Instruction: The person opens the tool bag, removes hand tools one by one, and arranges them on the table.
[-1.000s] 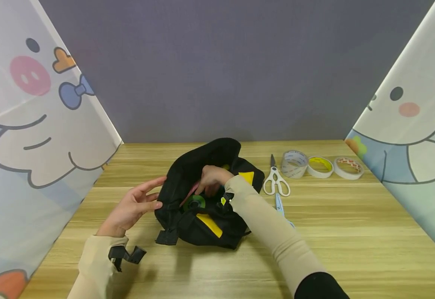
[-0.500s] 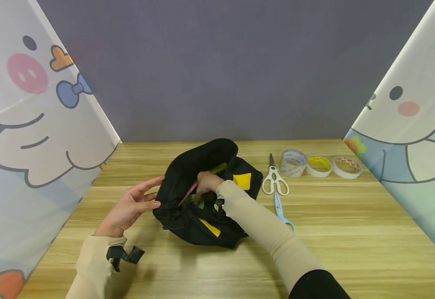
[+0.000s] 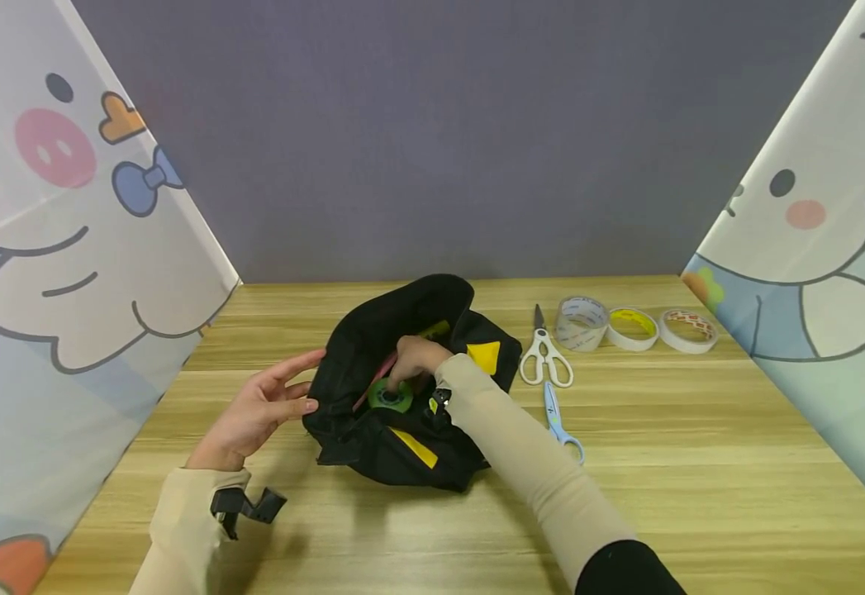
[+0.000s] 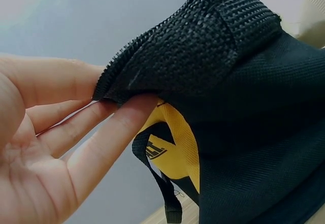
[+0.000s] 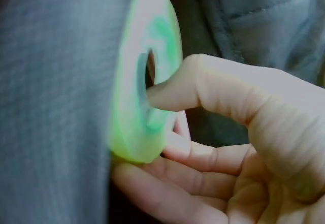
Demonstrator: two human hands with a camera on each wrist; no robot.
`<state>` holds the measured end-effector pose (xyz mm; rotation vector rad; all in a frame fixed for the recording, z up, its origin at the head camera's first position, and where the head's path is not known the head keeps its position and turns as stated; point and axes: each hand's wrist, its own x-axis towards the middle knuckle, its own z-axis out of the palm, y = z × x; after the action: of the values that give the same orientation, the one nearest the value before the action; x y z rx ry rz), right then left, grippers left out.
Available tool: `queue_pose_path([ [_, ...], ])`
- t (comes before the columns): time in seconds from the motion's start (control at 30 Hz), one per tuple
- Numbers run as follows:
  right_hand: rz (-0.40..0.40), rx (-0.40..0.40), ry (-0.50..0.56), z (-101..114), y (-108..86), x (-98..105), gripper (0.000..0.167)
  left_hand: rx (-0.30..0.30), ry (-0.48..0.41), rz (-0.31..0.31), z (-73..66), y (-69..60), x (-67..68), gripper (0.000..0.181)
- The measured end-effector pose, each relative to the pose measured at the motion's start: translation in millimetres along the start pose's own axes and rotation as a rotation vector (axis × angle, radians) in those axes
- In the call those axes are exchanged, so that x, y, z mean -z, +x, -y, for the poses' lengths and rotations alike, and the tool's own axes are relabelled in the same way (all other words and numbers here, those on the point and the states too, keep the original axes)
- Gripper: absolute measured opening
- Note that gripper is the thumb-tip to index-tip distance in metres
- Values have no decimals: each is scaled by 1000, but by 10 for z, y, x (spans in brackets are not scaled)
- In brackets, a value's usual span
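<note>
A black bag with yellow patches stands open on the table. My left hand pinches the bag's left rim; in the left wrist view the thumb and fingers lie on both sides of the black edge. Inside the bag, my right hand grips a green tape roll. The right wrist view shows the thumb of that hand at the hole of the roll and other fingers behind it. Something pink lies beside the roll.
Right of the bag lie white-handled scissors and a light blue tool. Behind them stand a clear tape roll, a roll with a yellow core and a white roll. Dark and printed panels surround the wooden table.
The green roll, partly covered by my right hand half a second ago, shows more fully now. My right hand has shifted slightly inside the bag; my left hand stays at the rim.
</note>
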<state>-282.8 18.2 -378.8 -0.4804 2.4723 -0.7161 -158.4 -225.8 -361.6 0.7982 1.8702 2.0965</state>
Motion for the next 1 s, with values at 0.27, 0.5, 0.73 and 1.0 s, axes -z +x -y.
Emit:
queue_pose_path([
  [0.27, 47, 62, 76, 15, -86, 170, 13, 18, 26, -6, -4, 19, 9, 66],
  [0.5, 8, 136, 186, 59, -275, 451, 8, 27, 20, 1, -8, 24, 13, 66],
  [0.73, -23, 205, 346, 86, -446, 673, 10, 20, 22, 8, 2, 23, 14, 66],
  [1.0, -137, 288, 419, 56, -676, 866, 10, 17, 23, 2, 4, 11, 12, 66],
])
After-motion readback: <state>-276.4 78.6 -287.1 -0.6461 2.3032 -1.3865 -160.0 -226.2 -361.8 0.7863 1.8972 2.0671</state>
